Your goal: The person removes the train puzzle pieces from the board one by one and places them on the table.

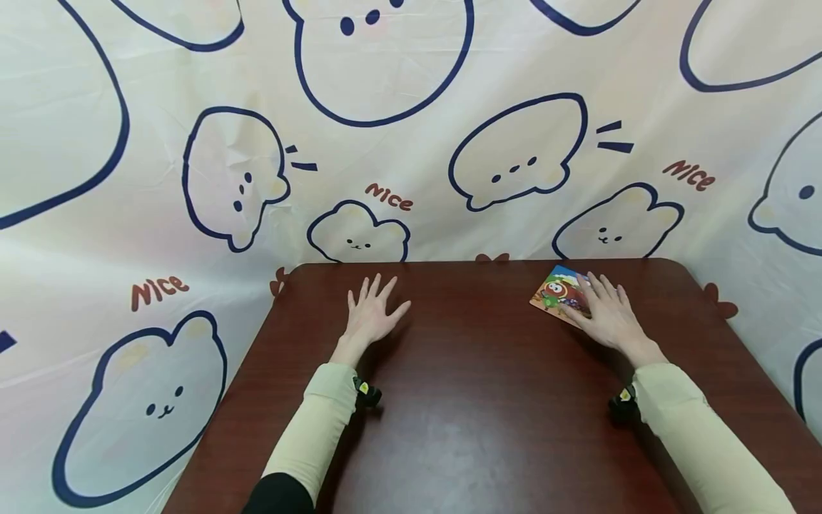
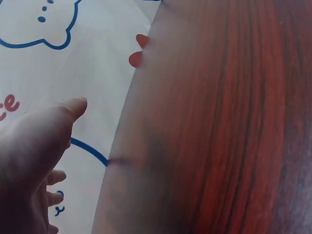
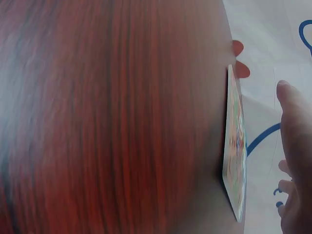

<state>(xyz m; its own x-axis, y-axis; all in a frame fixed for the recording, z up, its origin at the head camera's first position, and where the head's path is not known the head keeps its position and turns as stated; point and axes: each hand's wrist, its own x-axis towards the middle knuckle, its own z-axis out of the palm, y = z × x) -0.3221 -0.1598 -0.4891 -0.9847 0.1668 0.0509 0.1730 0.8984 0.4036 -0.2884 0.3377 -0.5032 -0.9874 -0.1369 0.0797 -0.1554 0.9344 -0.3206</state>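
A thin, flat square board [image 1: 556, 291] with a colourful cartoon picture lies at the far right of the table. In the head view my right hand [image 1: 606, 314] covers its right side with fingers spread. The right wrist view shows a gap between the board [image 3: 235, 151] and the right hand [image 3: 297, 146], which hovers above it. Over the far left part of the table, my left hand [image 1: 372, 318] is held out with its fingers spread, and it holds nothing. Its thumb and some fingertips show in the left wrist view, where the hand [image 2: 34, 146] is apart from the tabletop.
The dark brown wooden table [image 1: 462, 428] has rounded far corners. Behind and beside it hangs a pale cloth [image 1: 411, 157] with blue bear outlines and red lettering. Each wrist wears a small black camera, one on the left [image 1: 367, 394] and one on the right [image 1: 623, 407].
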